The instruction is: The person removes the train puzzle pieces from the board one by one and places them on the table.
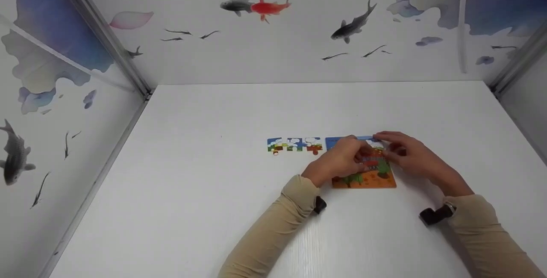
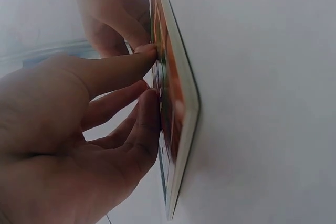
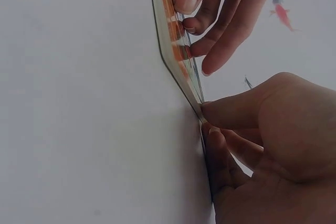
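A square jigsaw puzzle board [image 1: 386, 179] with an orange, green and blue picture lies flat on the white table. My left hand [image 1: 344, 158] is over its left and middle part. In the left wrist view, the left thumb [image 2: 118, 72] and fingertips press on the board's picture surface, covering part of it. At the board's upper right corner, my right hand [image 1: 410, 154] holds the edge with thumb and fingers. The right wrist view shows the right thumb [image 3: 231, 111] against the board's pale edge. Left of the board lie several joined or neighbouring puzzle pieces [image 1: 295, 144] in a row.
The white table [image 1: 192, 209] reaches to a back wall [image 1: 295, 60] and a left side wall [image 1: 25, 209], both printed with fish and leaves. Each wrist wears a dark strap, such as the black wrist device [image 1: 436, 216] on the right.
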`<state>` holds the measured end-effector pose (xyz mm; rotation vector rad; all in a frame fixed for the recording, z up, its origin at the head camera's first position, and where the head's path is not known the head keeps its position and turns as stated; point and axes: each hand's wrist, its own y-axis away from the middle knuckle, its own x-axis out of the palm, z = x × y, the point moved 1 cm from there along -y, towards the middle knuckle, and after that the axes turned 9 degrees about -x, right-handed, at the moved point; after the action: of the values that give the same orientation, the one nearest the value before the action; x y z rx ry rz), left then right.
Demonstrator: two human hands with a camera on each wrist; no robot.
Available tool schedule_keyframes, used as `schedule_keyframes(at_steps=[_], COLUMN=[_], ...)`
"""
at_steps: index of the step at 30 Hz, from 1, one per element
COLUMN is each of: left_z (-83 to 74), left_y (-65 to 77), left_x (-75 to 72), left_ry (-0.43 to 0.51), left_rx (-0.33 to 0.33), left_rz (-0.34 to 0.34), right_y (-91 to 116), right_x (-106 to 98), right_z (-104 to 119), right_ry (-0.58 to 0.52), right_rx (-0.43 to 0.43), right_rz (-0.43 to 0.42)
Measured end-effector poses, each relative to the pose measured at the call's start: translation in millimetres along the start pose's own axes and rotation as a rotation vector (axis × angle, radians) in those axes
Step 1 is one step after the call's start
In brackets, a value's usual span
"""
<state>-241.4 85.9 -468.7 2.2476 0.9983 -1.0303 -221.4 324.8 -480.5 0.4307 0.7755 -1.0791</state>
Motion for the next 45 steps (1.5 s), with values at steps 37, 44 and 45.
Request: schedule_keyframes(at_steps=[37, 44, 45], left_z=[-9.7, -13.7, -14.3], left_y=[2.9, 3.1, 3.3], left_x=[6.6, 8.1, 7.7], left_ry=[-0.084, -0.069, -0.069], left_rx=[-0.161, -0.212, -0.218], left_rz=[-0.017, -0.015, -0.015], right_y=[-0.9, -0.9, -0.9], right_x=[1.8, 2.2, 2.0], right_z=[0.3, -3.3, -3.3], right_ry=[-0.016, -0.015, -0.017], right_rx=[0.028, 0.042, 0.044], right_rz=[0.007, 0.015, 0.016])
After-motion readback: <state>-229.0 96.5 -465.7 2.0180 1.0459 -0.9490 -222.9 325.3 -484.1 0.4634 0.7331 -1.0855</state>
